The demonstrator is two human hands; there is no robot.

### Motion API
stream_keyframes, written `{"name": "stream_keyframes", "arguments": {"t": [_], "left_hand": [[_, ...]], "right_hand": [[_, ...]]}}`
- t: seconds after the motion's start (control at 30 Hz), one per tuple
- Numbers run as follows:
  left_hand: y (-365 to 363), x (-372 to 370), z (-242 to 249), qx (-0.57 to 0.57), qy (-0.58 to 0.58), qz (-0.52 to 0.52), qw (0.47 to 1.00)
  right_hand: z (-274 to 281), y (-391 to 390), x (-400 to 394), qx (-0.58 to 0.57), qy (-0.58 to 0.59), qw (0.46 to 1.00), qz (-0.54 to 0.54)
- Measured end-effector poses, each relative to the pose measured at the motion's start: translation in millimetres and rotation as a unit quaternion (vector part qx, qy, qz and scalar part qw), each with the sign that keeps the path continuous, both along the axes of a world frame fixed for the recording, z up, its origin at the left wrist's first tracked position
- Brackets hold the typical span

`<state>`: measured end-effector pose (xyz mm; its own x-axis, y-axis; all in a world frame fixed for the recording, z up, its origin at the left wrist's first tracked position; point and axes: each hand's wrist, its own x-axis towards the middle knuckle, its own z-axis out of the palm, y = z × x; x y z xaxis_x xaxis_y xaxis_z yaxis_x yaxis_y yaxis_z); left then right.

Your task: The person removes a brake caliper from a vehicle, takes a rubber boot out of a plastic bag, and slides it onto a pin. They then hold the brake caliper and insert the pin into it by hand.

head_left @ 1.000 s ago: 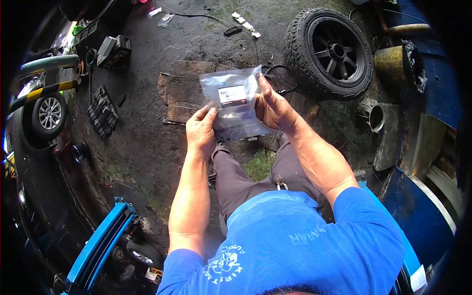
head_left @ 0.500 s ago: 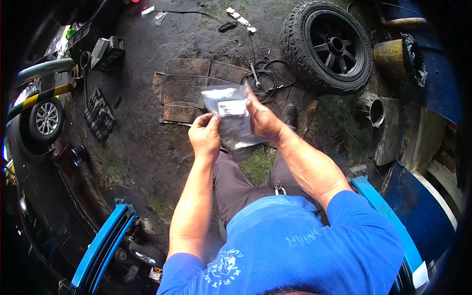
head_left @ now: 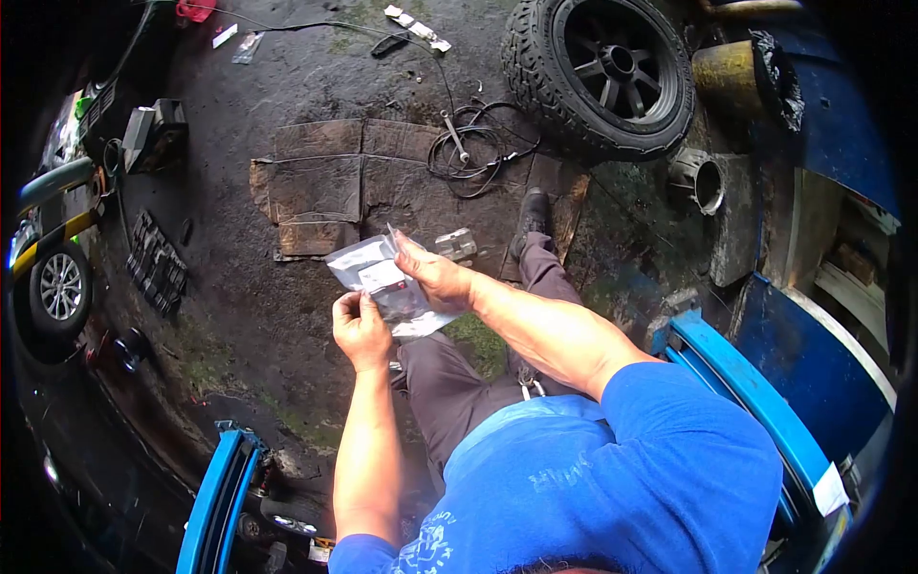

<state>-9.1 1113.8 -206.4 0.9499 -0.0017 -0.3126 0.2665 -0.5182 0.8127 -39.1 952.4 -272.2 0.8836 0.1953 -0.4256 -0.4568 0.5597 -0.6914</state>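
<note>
A clear plastic bag [head_left: 366, 267] with a pale label is held between both hands in front of my legs. My left hand [head_left: 362, 332] pinches its lower left edge between thumb and fingers. On the right side, my right hand [head_left: 442, 277] grips the upper edge with the thumb along the bag. Something inside the bag shows dimly; its kind cannot be made out. Just beyond my right hand, a metal part [head_left: 457, 244] lies on the flattened cardboard [head_left: 316, 182].
A loose wheel with a knobbly tyre [head_left: 598, 77] lies at the upper right. Coiled cable [head_left: 478, 158] and a wrench [head_left: 455, 136] rest on the cardboard. Blue lift arms [head_left: 220, 497] stand on either side. A car wheel [head_left: 60, 287] is at the left.
Both hands and the bag have moved left and lower in view, and the bag is tilted more. The metal part has come into sight. The whole view has shifted.
</note>
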Motion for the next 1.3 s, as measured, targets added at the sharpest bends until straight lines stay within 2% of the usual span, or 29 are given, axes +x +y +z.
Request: {"name": "stream_keyframes", "arguments": {"t": [0.03, 0.13, 0.2, 0.23, 0.27, 0.33, 0.47, 0.53, 0.57, 0.63, 0.67, 0.7, 0.73, 0.8, 0.83, 0.87, 0.9, 0.93, 0.97, 1.0, 1.03, 1.07, 1.13, 1.2, 1.23, 1.3], "left_hand": [[6.3, 1.5, -9.3, 0.023, -0.018, -0.008, 1.000], [14.4, 1.7, -24.9, -0.024, 0.042, 0.059, 0.997], [20.5, 1.3, -41.7, -0.015, 0.011, 0.077, 0.997], [28.0, 4.6, -47.5, -0.029, 0.034, 0.109, 0.993], [38.4, 8.0, -58.6, 0.011, 0.020, 0.111, 0.994], [48.6, 14.9, -71.7, 0.021, 0.000, 0.135, 0.991], [63.9, 26.8, -96.2, 0.060, -0.024, 0.116, 0.991], [82.0, 44.0, -108.0, 0.047, -0.052, 0.143, 0.987], [96.1, 61.3, -113.2, 0.100, -0.072, 0.163, 0.979], [111.4, 105.7, -109.0, 0.041, -0.063, 0.339, 0.938], [152.1, 124.6, -128.8, -0.021, -0.072, 0.367, 0.927], [155.0, 142.7, -123.4, -0.056, -0.049, 0.442, 0.894], [195.2, 149.7, -149.0, -0.112, 0.003, 0.490, 0.864], [172.1, 147.3, -162.7, -0.076, 0.094, 0.512, 0.850], [176.9, 132.6, -190.0, -0.031, 0.154, 0.449, 0.880], [176.9, 116.0, -224.9, 0.011, 0.206, 0.412, 0.887], [166.6, 93.9, -250.5, 0.025, 0.264, 0.327, 0.907], [131.3, 73.2, -261.4, 0.068, 0.316, 0.279, 0.904], [136.7, 42.2, -314.3, 0.091, 0.345, 0.171, 0.918], [122.6, 12.6, -356.1, 0.141, 0.323, 0.060, 0.934], [81.8, -1.2, -350.8, 0.182, 0.329, -0.040, 0.926], [73.5, -32.5, -393.6, 0.221, 0.334, -0.075, 0.913], [29.0, -50.9, -421.8, 0.239, 0.382, -0.145, 0.881], [8.4, -81.5, -482.1, 0.221, 0.379, -0.158, 0.884], [-4.8, -84.3, -503.5, 0.250, 0.391, -0.185, 0.866], [-31.1, -89.1, -527.1, 0.294, 0.400, -0.199, 0.845]], "right_hand": [[-9.9, 5.7, 1.8, 0.034, 0.013, 0.999, -0.014], [-14.9, 8.3, 4.3, 0.037, 0.053, 0.998, -0.027], [-5.3, 4.6, 10.1, 0.014, 0.060, 0.998, -0.029], [-10.7, 3.3, 15.4, -0.025, 0.085, 0.996, -0.019], [-12.6, -1.2, 10.9, 0.047, 0.142, 0.989, -0.022], [-28.7, -3.7, 10.6, 0.064, 0.179, 0.981, -0.040], [-68.6, -6.3, 8.0, -0.062, 0.162, 0.984, -0.042], [-78.7, -21.5, 9.5, -0.103, 0.197, 0.973, -0.058], [-86.0, -32.8, 7.7, -0.105, 0.219, 0.966, -0.090], [-106.4, -61.0, -5.0, -0.095, 0.246, 0.951, -0.163], [-115.4, -76.3, -13.9, -0.083, 0.252, 0.943, -0.202], [-123.4, -91.6, -23.2, -0.083, 0.271, 0.932, -0.226], [-129.0, -105.8, -32.8, -0.084, 0.289, 0.921, -0.248], [-134.1, -128.1, -51.8, -0.106, 0.322, 0.900, -0.275], [-138.0, -137.4, -63.1, -0.111, 0.328, 0.897, -0.275], [-142.3, -144.0, -74.0, -0.116, 0.335, 0.894, -0.276], [-140.4, -146.6, -81.0, -0.133, 0.354, 0.885, -0.273], [-140.8, -150.0, -87.2, -0.117, 0.352, 0.891, -0.263], [-143.2, -151.7, -94.3, -0.127, 0.361, 0.889, -0.251], [-147.9, -152.8, -102.4, -0.136, 0.370, 0.888, -0.239], [-152.4, -155.9, -111.9, -0.134, 0.371, 0.890, -0.229], [-156.4, -160.9, -120.6, -0.132, 0.371, 0.893, -0.219], [-158.9, -170.1, -132.7, -0.132, 0.370, 0.896, -0.208], [-160.6, -191.3, -148.9, -0.134, 0.372, 0.902, -0.176], [-163.8, -201.2, -158.5, -0.139, 0.374, 0.900, -0.176], [-173.2, -220.1, -183.8, -0.157, 0.382, 0.894, -0.174]]}}
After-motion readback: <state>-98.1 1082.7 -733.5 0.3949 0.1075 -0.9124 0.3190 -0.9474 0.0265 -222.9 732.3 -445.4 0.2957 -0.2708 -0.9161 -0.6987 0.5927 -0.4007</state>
